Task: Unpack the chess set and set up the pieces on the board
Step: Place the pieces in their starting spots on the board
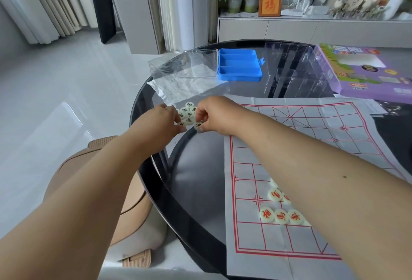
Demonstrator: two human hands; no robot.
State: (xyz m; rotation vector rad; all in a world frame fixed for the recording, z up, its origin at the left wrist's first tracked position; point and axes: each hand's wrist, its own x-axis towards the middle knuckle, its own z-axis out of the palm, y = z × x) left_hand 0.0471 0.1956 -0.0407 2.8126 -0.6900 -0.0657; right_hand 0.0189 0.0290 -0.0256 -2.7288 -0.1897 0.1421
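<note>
- Stool [124,201], tan, sits below and left of the left forearm, off the table edge.
- Left hand [160,121]: fingers curled at the left side of a small cluster of black-lettered pieces [188,113]; looks like it pinches one at the cluster's near-left edge, contact partly hidden.
- Cluster sits between both hands, on the dark round table [196,168] near its left rim, just left of the board; faces up, lettering readable. No long axis to the discs, they are round and lie flat.
- Right hand [214,115]: fingers curled down, pinching one black-lettered piece [198,125] at the cluster's near-right edge.
- Beyond the hands: crumpled clear plastic bag [178,86], then clear lid [196,63] hinged to the blue box [239,64], compartments empty.
- Right of the right hand: paper board [312,137], red grid, long axis running away from the person; its far half has no pieces on it.
- Red-lettered pieces [281,210] lie on the board's near half, under the right forearm, partly hidden, bunched not spread.
- Far right: purple game box [365,74], beyond the board.
- Judgement: black pieces belong on the board's far rows, so the pinched piece travels right and away; the right hand is nearer that side.
</note>
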